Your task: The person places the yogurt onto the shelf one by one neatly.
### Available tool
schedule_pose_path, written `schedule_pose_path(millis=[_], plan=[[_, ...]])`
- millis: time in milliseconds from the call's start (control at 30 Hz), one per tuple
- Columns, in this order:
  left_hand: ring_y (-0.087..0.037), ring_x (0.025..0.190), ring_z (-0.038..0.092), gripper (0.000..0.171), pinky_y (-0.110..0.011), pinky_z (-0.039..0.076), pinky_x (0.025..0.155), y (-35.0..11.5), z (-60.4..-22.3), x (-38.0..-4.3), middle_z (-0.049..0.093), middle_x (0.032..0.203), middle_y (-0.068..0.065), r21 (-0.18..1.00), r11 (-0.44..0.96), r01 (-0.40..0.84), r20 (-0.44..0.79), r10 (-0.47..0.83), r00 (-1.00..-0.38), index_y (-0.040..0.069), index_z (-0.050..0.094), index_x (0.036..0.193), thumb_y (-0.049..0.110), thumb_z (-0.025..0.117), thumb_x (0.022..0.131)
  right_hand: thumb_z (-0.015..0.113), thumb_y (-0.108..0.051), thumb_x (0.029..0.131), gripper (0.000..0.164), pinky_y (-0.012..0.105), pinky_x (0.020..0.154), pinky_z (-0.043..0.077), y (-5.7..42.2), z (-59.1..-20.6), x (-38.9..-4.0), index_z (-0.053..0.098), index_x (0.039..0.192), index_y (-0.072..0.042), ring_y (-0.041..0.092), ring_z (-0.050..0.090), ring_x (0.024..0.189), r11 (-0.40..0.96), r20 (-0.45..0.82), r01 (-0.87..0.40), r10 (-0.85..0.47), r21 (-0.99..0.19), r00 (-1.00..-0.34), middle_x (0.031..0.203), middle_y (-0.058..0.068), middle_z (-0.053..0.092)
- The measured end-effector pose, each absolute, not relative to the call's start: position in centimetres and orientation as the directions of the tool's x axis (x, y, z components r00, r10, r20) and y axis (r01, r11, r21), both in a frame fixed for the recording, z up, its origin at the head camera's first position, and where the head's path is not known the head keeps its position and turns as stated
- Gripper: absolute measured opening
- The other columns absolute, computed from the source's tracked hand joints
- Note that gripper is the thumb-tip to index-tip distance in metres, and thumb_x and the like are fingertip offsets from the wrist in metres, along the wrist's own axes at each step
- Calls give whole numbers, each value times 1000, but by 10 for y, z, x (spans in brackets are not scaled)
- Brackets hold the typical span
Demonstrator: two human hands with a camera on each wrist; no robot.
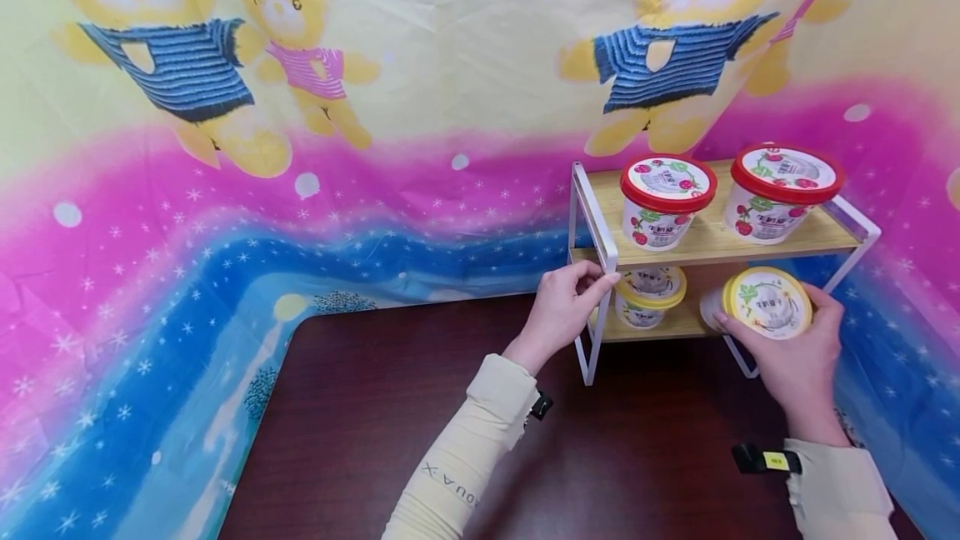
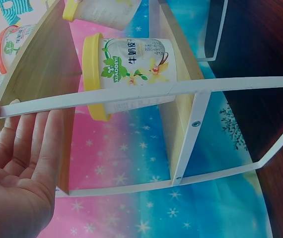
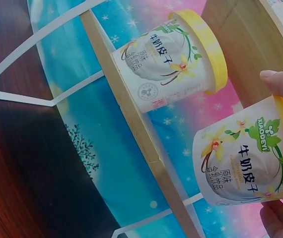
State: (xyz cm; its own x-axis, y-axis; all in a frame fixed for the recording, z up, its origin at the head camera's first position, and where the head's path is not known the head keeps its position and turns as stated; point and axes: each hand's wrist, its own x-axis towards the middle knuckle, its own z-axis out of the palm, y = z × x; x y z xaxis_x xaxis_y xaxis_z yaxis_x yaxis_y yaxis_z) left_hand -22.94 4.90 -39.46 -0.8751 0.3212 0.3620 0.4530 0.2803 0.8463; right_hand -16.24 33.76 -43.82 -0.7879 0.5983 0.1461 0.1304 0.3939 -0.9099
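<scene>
My right hand (image 1: 802,357) grips a white tub with a yellow lid (image 1: 770,304) at the right front of the lower shelf; the tub tilts so its lid faces me. In the right wrist view the held tub (image 3: 246,153) shows beside the wooden lower shelf (image 3: 131,119). My left hand (image 1: 558,307) pinches the white metal frame (image 1: 600,232) at the rack's left front corner; the left wrist view has its fingers (image 2: 49,144) curled at the bar. Another yellow-lidded tub (image 1: 649,297) stands upright on the left of the lower shelf.
Two red-lidded tubs, a left one (image 1: 666,205) and a right one (image 1: 780,194), stand on the upper wooden shelf (image 1: 720,248). The rack stands on a dark brown table (image 1: 390,407). Behind hangs a cloth (image 1: 450,90) printed with bears.
</scene>
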Motion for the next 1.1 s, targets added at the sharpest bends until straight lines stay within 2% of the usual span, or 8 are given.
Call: schedule_pose_path(millis=[367,667,1100], plan=[[-11,70,55,27,-24,51,57,49,-395,-230,61,76,9,843,281,458,368,320,-873,11,72,102,38,66,100,84,-42,84,97,37,113,34,341,-439,-171,19,154,-32,19,28,143,390,134,138,594,-910,-793,155,4,32],[-10,71,55,27,-24,51,57,50,-395,-229,61,76,9,849,276,450,362,316,-877,11,72,103,38,66,100,83,-46,83,98,40,111,37,342,-439,-176,18,155,-31,21,29,142,407,128,155,586,-900,-800,155,5,32],[-10,72,55,27,-24,51,57,50,-395,-229,62,77,9,849,277,450,361,318,-877,12,72,103,38,66,100,84,-50,80,103,46,115,31,344,-441,-187,21,158,-26,25,32,142,417,124,174,595,-892,-794,156,6,35]])
